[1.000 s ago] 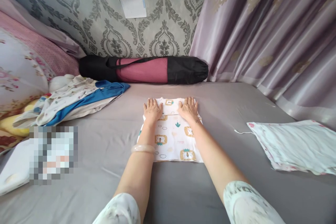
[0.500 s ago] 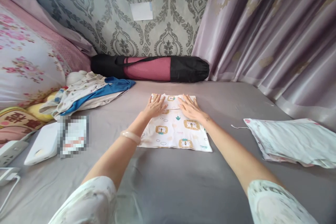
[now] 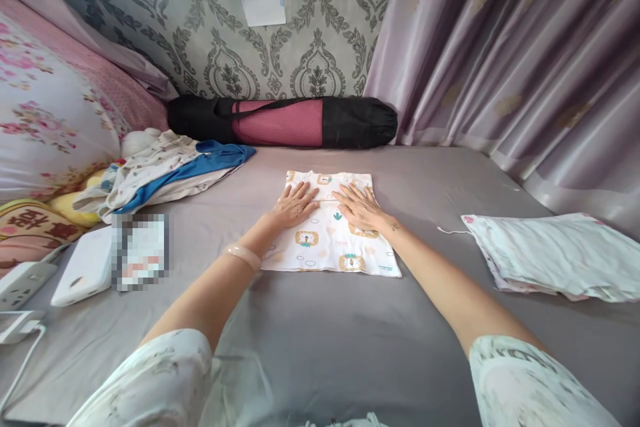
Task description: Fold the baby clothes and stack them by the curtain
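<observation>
A white cloth garment printed with lion faces and leaves (image 3: 327, 247) lies flat on the grey sheet, its far end folded over in a band. My left hand (image 3: 294, 205) rests on the left side of this band's edge, palm down with fingers spread. On the right side, my right hand (image 3: 361, 207) presses flat with its fingers apart, covering part of a lion print. Neither hand grips the fabric. The cloth directly under both palms is hidden.
A rolled mat in a black and pink bag (image 3: 280, 123) lies along the wall. Crumpled clothes (image 3: 185, 170) are at the left, near a white box-shaped device (image 3: 85, 267) and a power strip (image 3: 25, 283). Folded pale fabric (image 3: 555, 253) lies at the right.
Both hands have slid slightly toward me over the garment, from the folded band to its near edge. The view has tilted down a little.
</observation>
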`<state>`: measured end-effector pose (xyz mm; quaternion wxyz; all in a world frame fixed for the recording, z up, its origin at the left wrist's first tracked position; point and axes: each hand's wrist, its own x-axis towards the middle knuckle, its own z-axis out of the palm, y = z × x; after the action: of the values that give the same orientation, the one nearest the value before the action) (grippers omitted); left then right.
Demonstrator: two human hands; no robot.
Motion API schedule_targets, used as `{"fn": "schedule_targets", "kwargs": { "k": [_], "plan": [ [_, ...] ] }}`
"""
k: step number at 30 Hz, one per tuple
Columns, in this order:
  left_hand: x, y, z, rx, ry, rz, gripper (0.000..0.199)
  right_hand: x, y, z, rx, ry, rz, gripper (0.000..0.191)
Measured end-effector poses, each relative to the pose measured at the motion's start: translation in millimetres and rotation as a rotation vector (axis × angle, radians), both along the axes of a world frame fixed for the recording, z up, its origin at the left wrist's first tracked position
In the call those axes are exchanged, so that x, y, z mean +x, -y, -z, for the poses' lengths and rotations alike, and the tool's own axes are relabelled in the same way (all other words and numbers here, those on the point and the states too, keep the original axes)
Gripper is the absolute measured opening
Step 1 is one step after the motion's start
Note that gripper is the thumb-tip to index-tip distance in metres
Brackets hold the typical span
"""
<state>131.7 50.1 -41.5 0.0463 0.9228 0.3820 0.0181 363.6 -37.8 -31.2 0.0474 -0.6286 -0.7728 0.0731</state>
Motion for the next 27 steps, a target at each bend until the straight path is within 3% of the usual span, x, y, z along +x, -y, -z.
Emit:
{"fn": "schedule_targets", "kwargs": {
  "k": [6,10,14,27],
  "plan": [
    [-1.7,21.1,-9.1,0.120,0.006,0.024,0.061,-10.7,18.4,-11.9,0.011,0.002,-0.008,0.055],
    [-12.0,50.7,-8.8,0.009,0.022,0.155,0.065,-24.6,43.4,-16.2,-0.037,-0.054,-0.110,0.057],
    [-19.1,69.1,-5.6,-0.052,0.015,0.170,0.065,-32.7,55.3,-13.6,-0.046,-0.046,-0.141,0.057],
    [-17.4,74.5,-8.6,-0.037,0.006,0.125,0.061,-35.4,56.0,-13.9,-0.037,-0.034,-0.116,0.057]
  ]
}}
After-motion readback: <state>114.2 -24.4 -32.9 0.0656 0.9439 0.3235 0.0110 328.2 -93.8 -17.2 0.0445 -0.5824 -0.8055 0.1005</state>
